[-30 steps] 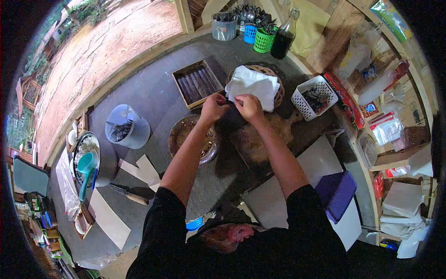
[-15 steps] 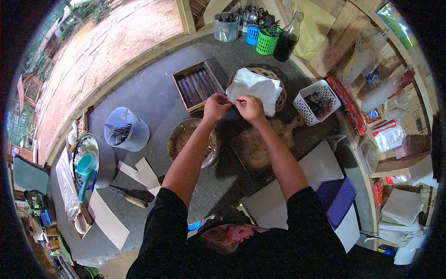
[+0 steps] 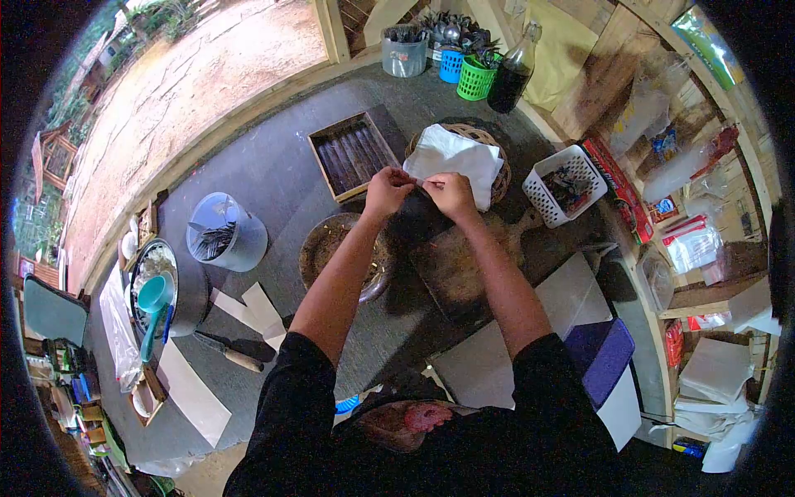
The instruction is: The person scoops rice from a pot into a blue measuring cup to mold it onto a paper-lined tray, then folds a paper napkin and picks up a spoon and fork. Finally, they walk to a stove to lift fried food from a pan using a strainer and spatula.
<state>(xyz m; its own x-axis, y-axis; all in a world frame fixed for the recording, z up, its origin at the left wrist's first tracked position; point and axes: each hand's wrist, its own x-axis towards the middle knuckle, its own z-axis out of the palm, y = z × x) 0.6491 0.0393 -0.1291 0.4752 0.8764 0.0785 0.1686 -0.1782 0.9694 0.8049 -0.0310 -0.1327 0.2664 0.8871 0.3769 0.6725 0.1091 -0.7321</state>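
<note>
Starting on the left, there's a big metal pot (image 3: 192, 291) with something white and lumpy in it, plus a teal plastic ladle (image 3: 155, 293). Just beside it are stiff, flat pale strips (image 3: 195, 391) and a knife (image 3: 243, 359) with a wooden handle. The cloudy plastic bucket (image 3: 248, 242) has dark utensils in it.

Next is a round bowl (image 3: 308, 248) with a shiny rim and brown crumbly bits inside, partly under the left forearm. Behind it, a shallow rectangular wooden box (image 3: 352, 193) has dark, ridged rows running along it.

Main action is right here: the left hand (image 3: 386, 194) has its fingers curled in, tips pinched nearly closed, and the right hand (image 3: 450, 197) mirrors it, tips almost meeting. Looks like fine two-handed fingertip work, which calls for a light, steady pinch. Whatever they're working on would be right between those fingertips, but it's too small for me to tell what it is, or if either hand really grips it.

Past that, soft, creased white sheets (image 3: 451, 157) sit on a round woven basket (image 3: 503, 180), near a scuffed wooden board (image 3: 464, 258) and a white perforated basket (image 3: 546, 200).
</note>
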